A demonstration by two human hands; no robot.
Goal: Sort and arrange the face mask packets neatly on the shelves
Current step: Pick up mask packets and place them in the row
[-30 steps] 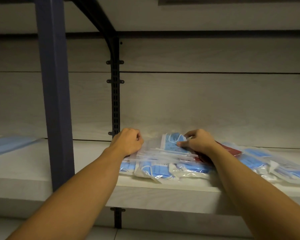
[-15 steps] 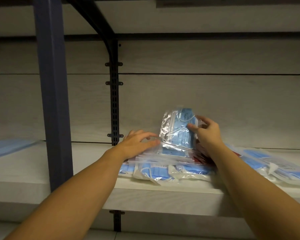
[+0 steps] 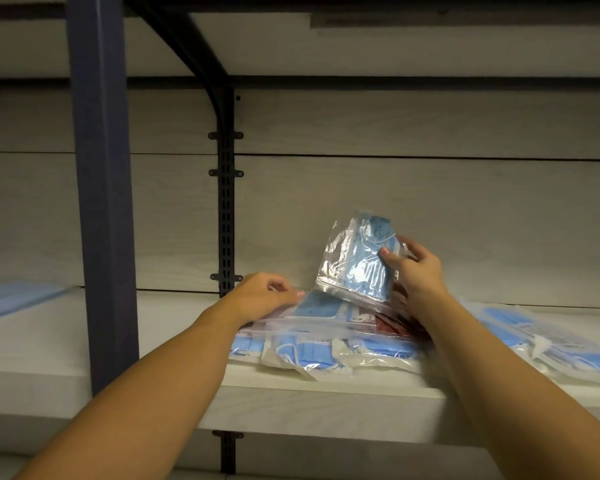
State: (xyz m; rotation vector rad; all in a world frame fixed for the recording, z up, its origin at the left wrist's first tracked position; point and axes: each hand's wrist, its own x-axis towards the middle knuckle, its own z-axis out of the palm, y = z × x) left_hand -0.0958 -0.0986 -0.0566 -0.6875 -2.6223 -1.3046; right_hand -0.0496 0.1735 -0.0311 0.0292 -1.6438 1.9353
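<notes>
A pile of clear packets with blue face masks (image 3: 326, 351) lies on the pale shelf (image 3: 309, 396). My right hand (image 3: 416, 268) pinches a clear packet of blue masks (image 3: 357, 261) by its right edge and holds it tilted upright above the pile. My left hand (image 3: 267, 296) rests on the left end of the pile, its fingers curled onto the top flat packet (image 3: 323, 306). A dark red packet (image 3: 388, 323) shows under the raised one.
More blue mask packets (image 3: 548, 341) lie on the shelf at the right. A flat blue packet (image 3: 14, 299) lies at the far left. A blue upright post (image 3: 101, 188) and a black slotted rail (image 3: 226, 216) stand left of the pile. Another shelf (image 3: 361, 39) hangs overhead.
My right hand has lifted one packet off the pile and tipped it upright. My left hand has curled its fingers on the pile's top packet.
</notes>
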